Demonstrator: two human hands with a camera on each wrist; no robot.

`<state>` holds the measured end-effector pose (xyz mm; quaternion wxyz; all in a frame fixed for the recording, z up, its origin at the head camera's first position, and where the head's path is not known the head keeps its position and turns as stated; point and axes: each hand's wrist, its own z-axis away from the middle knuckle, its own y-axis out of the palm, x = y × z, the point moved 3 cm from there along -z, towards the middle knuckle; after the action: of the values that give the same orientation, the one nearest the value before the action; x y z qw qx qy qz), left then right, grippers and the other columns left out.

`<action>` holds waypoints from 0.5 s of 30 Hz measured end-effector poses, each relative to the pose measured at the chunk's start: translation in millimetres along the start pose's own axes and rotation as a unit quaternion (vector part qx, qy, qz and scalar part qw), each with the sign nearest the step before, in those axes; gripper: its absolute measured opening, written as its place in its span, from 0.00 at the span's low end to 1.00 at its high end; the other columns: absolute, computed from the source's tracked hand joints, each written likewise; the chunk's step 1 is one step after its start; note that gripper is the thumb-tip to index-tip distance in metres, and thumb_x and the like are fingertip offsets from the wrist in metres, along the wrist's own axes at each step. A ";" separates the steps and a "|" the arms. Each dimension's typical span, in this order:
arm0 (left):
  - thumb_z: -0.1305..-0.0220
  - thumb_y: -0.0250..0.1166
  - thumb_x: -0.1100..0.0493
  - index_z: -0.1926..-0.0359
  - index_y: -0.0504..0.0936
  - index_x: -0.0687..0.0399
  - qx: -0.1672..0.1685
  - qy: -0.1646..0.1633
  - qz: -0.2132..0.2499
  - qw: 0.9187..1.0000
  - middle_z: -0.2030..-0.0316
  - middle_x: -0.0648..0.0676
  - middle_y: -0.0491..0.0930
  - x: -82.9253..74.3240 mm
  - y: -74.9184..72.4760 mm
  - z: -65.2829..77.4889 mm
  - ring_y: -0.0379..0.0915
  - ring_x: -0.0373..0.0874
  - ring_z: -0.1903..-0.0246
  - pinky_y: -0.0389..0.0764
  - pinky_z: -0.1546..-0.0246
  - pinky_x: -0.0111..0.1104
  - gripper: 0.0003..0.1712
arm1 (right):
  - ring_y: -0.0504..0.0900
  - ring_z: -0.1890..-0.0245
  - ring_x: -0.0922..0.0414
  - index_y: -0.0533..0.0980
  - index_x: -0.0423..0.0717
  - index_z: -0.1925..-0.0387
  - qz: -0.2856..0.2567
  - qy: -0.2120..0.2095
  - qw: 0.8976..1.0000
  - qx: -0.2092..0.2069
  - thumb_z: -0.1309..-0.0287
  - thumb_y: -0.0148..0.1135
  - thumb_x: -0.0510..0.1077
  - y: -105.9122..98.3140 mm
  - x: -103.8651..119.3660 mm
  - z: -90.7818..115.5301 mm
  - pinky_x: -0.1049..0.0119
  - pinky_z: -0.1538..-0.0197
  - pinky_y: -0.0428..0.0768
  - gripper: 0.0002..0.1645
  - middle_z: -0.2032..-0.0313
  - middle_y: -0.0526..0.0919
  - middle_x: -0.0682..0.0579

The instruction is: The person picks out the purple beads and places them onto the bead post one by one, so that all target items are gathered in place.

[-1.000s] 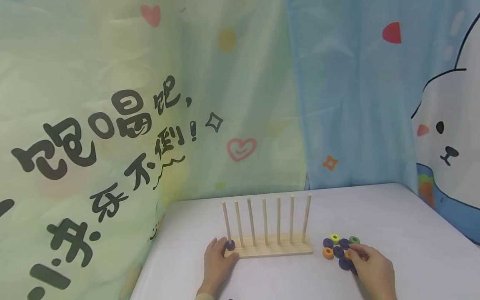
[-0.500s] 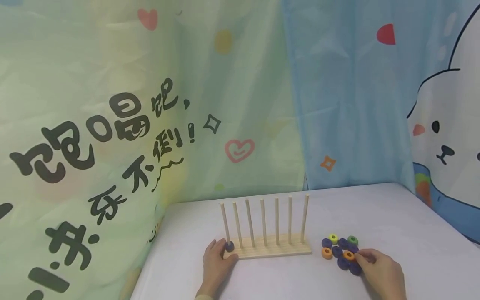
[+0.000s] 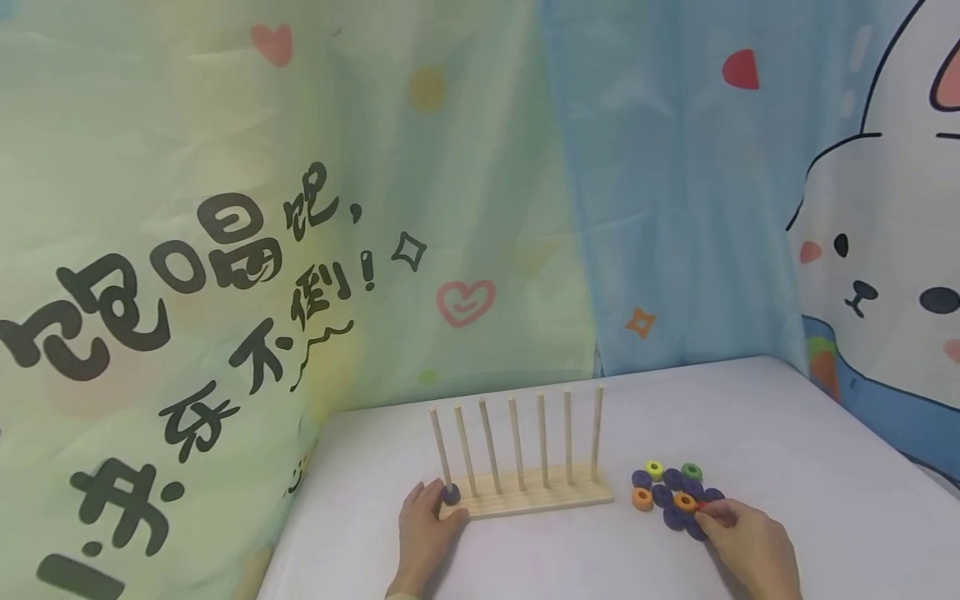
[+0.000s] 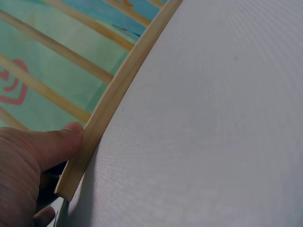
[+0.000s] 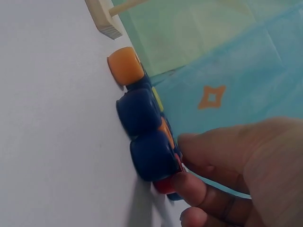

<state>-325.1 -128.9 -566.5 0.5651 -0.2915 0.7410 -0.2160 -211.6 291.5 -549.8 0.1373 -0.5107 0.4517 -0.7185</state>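
A wooden peg rack (image 3: 532,500) with several upright dowels stands on the table. My left hand (image 3: 427,521) grips its left end, the thumb on the front edge in the left wrist view. A dark blue bead (image 3: 451,495) sits at the bottom of the leftmost dowel. Right of the rack lies a cluster of ring beads: several dark blue beads (image 5: 138,112), orange beads (image 3: 642,499), a yellow bead (image 3: 654,470) and a green bead (image 3: 692,472). At the cluster's near right side, my right hand (image 3: 750,537) pinches a red bead (image 5: 164,185), largely hidden by the fingers and a dark blue bead.
The white table (image 3: 547,567) reaches back to a printed curtain (image 3: 465,208) in green and blue. The rack's right end (image 5: 110,29) stands a short way from the bead cluster.
My right hand has shifted about the cluster's near right side, and a red bead now shows at its fingertips. The left hand stays on the rack. The head view has turned slightly right.
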 end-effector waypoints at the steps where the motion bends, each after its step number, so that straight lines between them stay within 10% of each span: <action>1: 0.54 0.76 0.52 0.45 0.80 0.56 -0.001 -0.002 0.001 1.000 0.43 0.61 0.79 0.2 -0.2 0.3 0.61 0.65 0.35 0.58 0.34 0.62 0.33 | 0.80 0.67 0.46 0.80 0.37 0.58 0.001 0.006 1.000 0.002 0.40 0.66 0.47 1.4 -0.9 -0.4 0.52 0.63 0.77 0.17 0.71 0.83 0.48; 15: 0.54 0.76 0.52 0.44 0.79 0.58 0.000 -0.011 0.002 1.000 0.43 0.61 0.78 0.9 1.3 0.3 0.60 0.65 0.34 0.58 0.35 0.63 0.34 | 0.76 0.70 0.52 0.75 0.34 0.50 -0.027 0.018 0.999 0.037 0.41 0.67 0.50 2.4 -1.0 4.1 0.58 0.65 0.73 0.26 0.72 0.79 0.50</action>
<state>-325.2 -128.5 -568.1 0.5733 -0.2923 0.7356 -0.2114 -208.3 288.7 -552.0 0.1283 -0.5040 0.4130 -0.7476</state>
